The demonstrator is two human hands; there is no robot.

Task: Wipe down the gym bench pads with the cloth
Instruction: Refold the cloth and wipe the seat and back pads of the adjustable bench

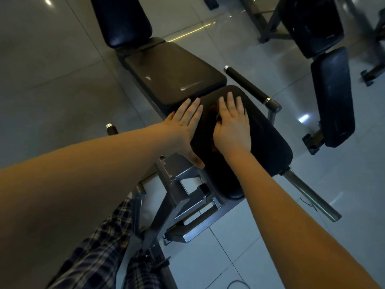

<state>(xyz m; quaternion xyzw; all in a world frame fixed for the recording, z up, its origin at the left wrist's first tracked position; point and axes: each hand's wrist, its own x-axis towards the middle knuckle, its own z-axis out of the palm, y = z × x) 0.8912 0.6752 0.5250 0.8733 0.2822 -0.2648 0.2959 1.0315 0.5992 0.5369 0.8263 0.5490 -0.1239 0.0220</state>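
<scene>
forearms (83,174) and plaid trousers (100,247) fill the bottom of the head view, and both arms reach out over the desk (183,184). left grip (183,119) is flat with fingers straight and together, resting on the left edge of the near pad (266,138), thumb down the side. it looks like it's bracing, and it holds nothing. right grip (231,124) is spread, fingers straight, pressing down on the cloth (216,116). the cloth is dark reddish-brown and mostly hidden under the palm, near the far end of that pad, just beside the left grip. the thumb side is too dark to tell whether it pinches the fabric. progress, my read: the wipe is under way on the near pad, with its near end and right side likely still to do. middle pad (173,74) shows streaky sheen, can't tell if that's damp or just glare. back pad (123,19) is upright beyond it, state unknown. second set of pads (331,97) stands well apart on the right, nothing near it. padded bar (245,84) sits just right of the near pad. call it early-to-mid, with most surfaces still unconfirmed.
</scene>
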